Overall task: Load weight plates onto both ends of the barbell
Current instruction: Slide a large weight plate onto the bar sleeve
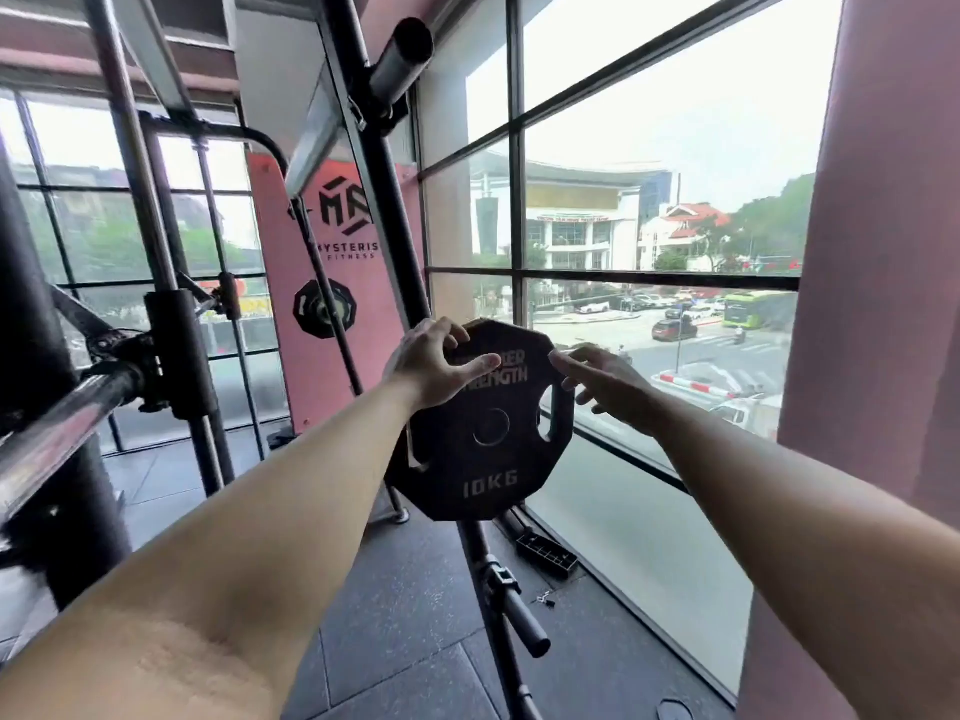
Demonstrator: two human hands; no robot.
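At the far left we saw one chrome barbell (62, 423) lying in the black rack (387, 168), its shaft running off the lower left edge. To its right, against a pink panel (311, 366), hung one small black plate (324, 308), well apart from the hands.

In the centre we counted two bare forearms reaching forward to one second plate, the 10 kg plate (485, 449), black, many-sided and upright on the rack's slanted post. The left hand (434, 363) held its upper left rim, fingers bent over the edge and thumb laid across the face. Two pegs stuck out from the same post: an upper peg (402, 59) high above, a lower peg (527, 623) near the floor.

The right hand (605, 384) hovered just beside the plate's right edge, fingers spread and holding nothing; we could not tell whether it touched. Behind it ran the window (649, 148).
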